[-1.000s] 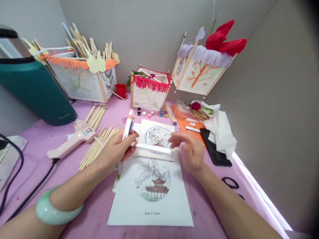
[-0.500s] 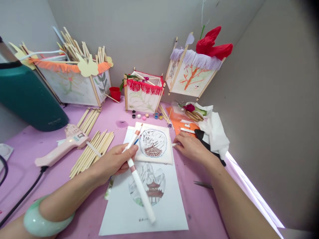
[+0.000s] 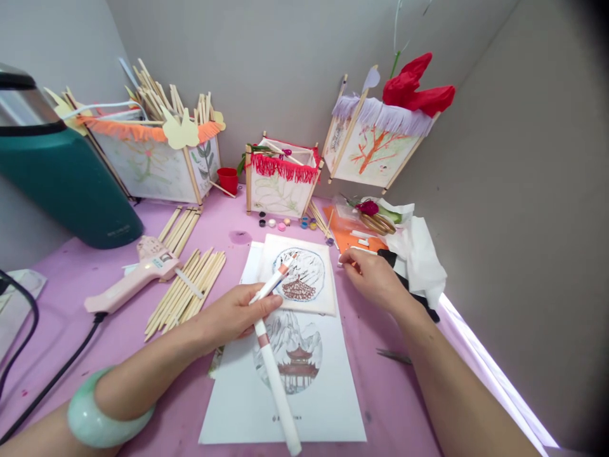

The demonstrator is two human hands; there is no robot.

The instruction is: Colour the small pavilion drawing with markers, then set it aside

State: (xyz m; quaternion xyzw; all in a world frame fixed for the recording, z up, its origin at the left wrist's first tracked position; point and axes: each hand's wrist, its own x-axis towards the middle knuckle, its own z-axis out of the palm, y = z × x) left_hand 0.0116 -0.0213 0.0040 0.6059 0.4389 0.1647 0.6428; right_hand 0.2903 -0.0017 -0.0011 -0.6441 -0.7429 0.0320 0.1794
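One smooth purple table (image 3: 390, 406) took up most of the view, with three boxy, stick-framed lanterns (image 3: 280, 193) at the back, pale sides and shaggy fringes in orange, red and lilac. Next size down was a rounded teal bottle (image 3: 66, 181) with a shiny silver collar, then a flat printed sheet (image 3: 233, 406) showing a pagoda in a circle. A pale pink glue gun (image 3: 128, 279) lay off left. Some squarish white panel (image 3: 309, 266) overlapped the sheet's far end, its round drawing all scratchy black, mottled brown and a blue rim.

Right hand (image 3: 368, 273) was just right of the panel, fingers curled; can't tell if it had hold of anything. Left hand (image 3: 240, 311) was closed snugly around two slim white markers, plastic-looking tubes with brown bands. The upper marker (image 3: 273, 284) aimed its brown tip away and rightward over the drawing; the lower marker (image 3: 278, 387) ran lengthwise back toward the person, veering slightly right, above the printed sheet.
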